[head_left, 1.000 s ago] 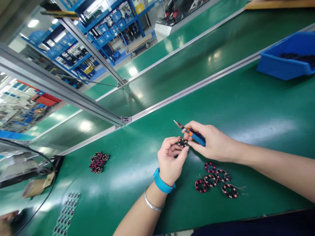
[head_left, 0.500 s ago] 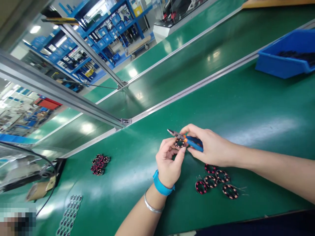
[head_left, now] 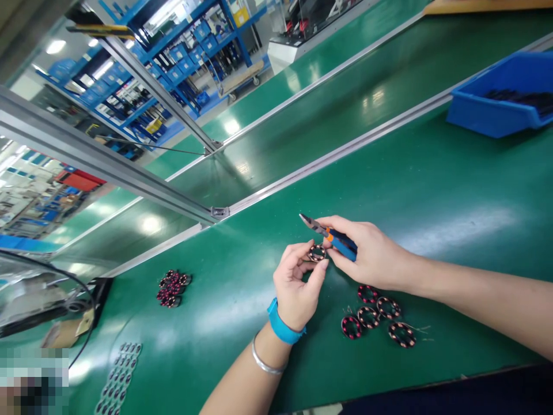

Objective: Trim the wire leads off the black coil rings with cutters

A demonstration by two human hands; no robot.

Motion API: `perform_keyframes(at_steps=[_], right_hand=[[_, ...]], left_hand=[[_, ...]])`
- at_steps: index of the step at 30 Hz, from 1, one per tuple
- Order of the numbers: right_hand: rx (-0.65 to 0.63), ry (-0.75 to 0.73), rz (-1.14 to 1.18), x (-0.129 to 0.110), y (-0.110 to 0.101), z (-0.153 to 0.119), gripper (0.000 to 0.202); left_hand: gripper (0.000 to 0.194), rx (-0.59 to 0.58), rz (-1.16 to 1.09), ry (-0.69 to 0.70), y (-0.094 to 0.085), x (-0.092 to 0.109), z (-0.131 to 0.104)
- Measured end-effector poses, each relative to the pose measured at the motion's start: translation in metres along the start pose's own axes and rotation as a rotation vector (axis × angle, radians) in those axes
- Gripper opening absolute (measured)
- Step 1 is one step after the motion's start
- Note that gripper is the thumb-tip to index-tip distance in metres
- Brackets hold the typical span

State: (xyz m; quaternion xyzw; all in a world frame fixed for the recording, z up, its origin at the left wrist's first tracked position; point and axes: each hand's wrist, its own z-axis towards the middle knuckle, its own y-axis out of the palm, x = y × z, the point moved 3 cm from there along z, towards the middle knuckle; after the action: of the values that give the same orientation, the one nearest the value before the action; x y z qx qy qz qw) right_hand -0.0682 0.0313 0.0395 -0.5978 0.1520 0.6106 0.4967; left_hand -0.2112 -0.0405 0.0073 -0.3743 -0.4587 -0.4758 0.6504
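Note:
Between the thumb and fingers of my left hand (head_left: 299, 279) is a small ring-shaped coil part (head_left: 317, 252), dark with copper-coloured windings. My right hand (head_left: 367, 248) is wrapped round pliers (head_left: 341, 244) with blue and orange handles. The pliers' jaws point up and left, just above the coil part, and look apart from it. Below my right hand, several similar ring coils (head_left: 368, 317) lie on the green work surface (head_left: 242, 346), some with red windings and some with copper-coloured ones. Thin wire ends stick out from a few of them.
A cluster of coils (head_left: 173, 287) lies to the left, with a sheet of small parts (head_left: 117, 380) nearer the front. A blue bin (head_left: 488, 112) of dark pieces stands at the back right. A metal frame post (head_left: 108, 161) slants across the left.
The pliers have tilted and shifted slightly right, their jaws higher and a little farther from the coil part. The ring of the coil part now shows more fully.

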Motion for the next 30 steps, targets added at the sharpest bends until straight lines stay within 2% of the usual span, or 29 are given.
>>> perform_keyframes(at_steps=[3,6,9,12,15,18,22,26,28,30], right_hand=[[0.031,0.069,0.111,0.003,-0.008,0.003,0.030],[0.033,0.101,0.237,0.006,-0.014,0.003,0.034],[-0.035,0.070,0.141,0.005,-0.011,0.002,0.029],[-0.072,0.078,0.133,0.006,-0.011,0.005,0.020],[-0.004,0.123,0.226,0.013,-0.023,0.010,0.024],[-0.026,0.152,0.257,0.016,-0.031,0.010,0.030],[-0.170,0.172,0.272,0.011,-0.018,0.003,0.030],[-0.073,0.149,0.326,0.009,-0.013,0.004,0.020],[-0.015,0.163,0.339,0.011,-0.017,0.006,0.024],[-0.017,0.196,0.345,0.013,-0.019,0.006,0.030]], left_hand=[[0.029,-0.011,0.040,0.005,0.001,0.000,-0.001],[0.028,-0.010,0.037,0.014,0.002,0.000,-0.001],[0.026,-0.022,0.037,0.025,0.004,0.003,-0.001],[0.024,-0.127,0.064,0.032,0.007,0.008,-0.003],[0.021,-0.232,0.093,0.006,0.009,0.011,-0.005],[0.022,-0.199,0.104,-0.013,0.007,0.011,-0.006],[0.022,-0.149,0.115,0.043,0.006,0.011,-0.005],[0.023,-0.162,0.171,0.097,0.006,0.013,-0.006],[0.023,-0.156,0.191,0.113,0.006,0.015,-0.006],[0.023,-0.153,0.206,0.126,0.006,0.016,-0.006]])
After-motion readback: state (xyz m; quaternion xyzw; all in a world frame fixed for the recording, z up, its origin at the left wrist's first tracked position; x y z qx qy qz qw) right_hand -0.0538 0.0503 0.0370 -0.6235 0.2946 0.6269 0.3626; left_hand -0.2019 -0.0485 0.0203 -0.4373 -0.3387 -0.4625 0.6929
